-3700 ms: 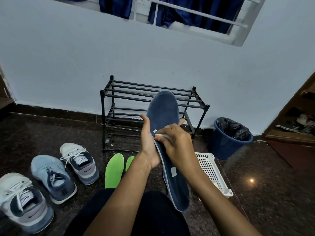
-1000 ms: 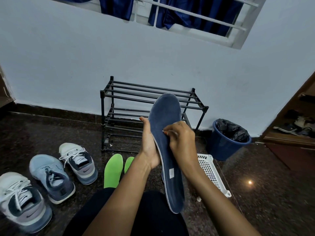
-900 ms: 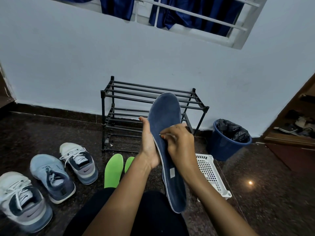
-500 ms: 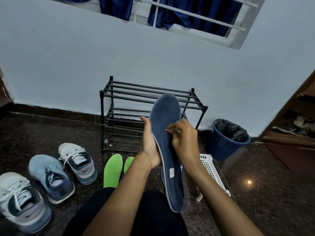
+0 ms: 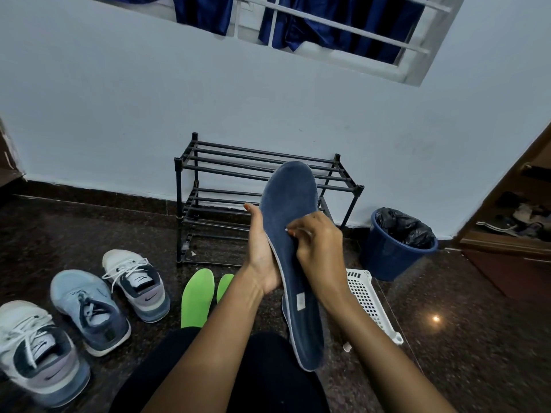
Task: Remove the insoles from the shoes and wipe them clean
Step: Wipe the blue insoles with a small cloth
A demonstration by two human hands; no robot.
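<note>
Dark floor [image 5: 447,338]; navy insole [image 5: 287,198], white heel tag [image 5: 300,301]; right hand [image 5: 320,245] pinching wipe [image 5: 287,230].

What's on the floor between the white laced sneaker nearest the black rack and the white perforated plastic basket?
Head view: two bright green insoles lie side by side; the left hand and the navy blue insole it holds hide the rest.
</note>
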